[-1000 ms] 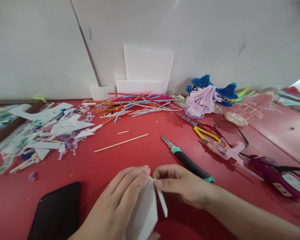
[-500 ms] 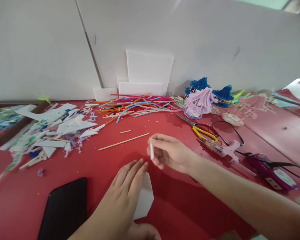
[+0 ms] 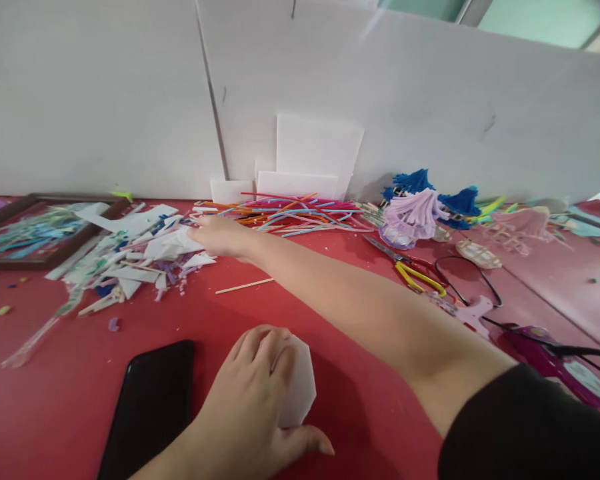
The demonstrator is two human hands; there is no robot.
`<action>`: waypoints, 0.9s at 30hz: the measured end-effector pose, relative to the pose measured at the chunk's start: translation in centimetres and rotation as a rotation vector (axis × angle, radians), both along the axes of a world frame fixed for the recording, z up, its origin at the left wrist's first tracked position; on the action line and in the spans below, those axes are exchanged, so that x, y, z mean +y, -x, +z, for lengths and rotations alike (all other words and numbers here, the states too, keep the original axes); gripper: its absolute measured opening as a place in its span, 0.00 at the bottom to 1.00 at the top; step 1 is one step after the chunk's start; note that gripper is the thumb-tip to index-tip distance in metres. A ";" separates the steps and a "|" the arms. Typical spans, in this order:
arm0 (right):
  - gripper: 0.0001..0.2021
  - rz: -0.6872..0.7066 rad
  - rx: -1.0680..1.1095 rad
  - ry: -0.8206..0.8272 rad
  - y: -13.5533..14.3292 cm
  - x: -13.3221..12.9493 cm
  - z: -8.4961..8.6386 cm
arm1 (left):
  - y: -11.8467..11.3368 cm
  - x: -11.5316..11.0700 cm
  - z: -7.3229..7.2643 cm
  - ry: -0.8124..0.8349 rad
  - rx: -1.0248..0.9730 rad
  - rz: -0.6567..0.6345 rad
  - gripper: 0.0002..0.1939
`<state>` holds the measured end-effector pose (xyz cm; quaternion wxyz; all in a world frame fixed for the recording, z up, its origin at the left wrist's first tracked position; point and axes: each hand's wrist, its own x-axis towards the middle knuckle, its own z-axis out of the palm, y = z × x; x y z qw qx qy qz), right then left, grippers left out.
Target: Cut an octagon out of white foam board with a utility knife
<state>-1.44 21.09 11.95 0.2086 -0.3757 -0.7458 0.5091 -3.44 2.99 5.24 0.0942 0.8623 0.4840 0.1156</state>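
Note:
My left hand (image 3: 257, 380) lies over a white many-sided flat piece (image 3: 303, 383) on the red table, its fingers bent on the left part and its thumb stretched out at the near edge. Far to the front left, my right hand (image 3: 217, 237) is stretched out over the edge of a heap of white and coloured scraps (image 3: 145, 247). Its fingertips are blurred and partly hidden, so I cannot make out what they hold. Beneath the right forearm lies a thin wooden stick (image 3: 243, 287), partly covered.
A black phone (image 3: 150, 407) lies left of my left hand. Behind are fuzzy craft stems (image 3: 290, 213) and white sheets (image 3: 317, 150) against a grey panel. To the right are yellow-and-red-handled pliers (image 3: 415, 273), a pink glue gun (image 3: 475, 313) and fluffy craft pieces (image 3: 415, 213).
My right hand, which held a small white strip near the middle, has reached far left to the scraps. My left hand's fingers have bent more over the white piece. The view has shifted.

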 end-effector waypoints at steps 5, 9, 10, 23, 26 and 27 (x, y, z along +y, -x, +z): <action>0.19 -0.033 -0.317 -0.373 -9.4 -3.6 -1.5 | -0.4 -0.4 0.5 0.098 0.013 -0.053 0.40; 0.23 -0.222 -0.550 -0.512 -17.5 -7.1 -3.4 | -0.3 -0.1 0.4 0.129 0.088 -0.153 0.38; 0.25 -0.260 -0.596 -0.522 -19.1 -7.9 -4.0 | -0.3 0.0 0.3 0.113 0.098 -0.175 0.36; 0.19 -0.205 -0.550 -0.488 -24.1 -13.3 -6.3 | -0.5 -0.1 0.6 -0.014 0.109 -0.292 0.30; 0.20 -0.129 -0.452 -0.385 -23.2 -15.1 -5.6 | -0.5 0.2 0.4 0.000 0.117 -0.290 0.30; 0.20 -0.103 -0.445 -0.362 -22.9 -15.6 -5.5 | -0.5 0.3 0.3 0.005 0.123 -0.287 0.33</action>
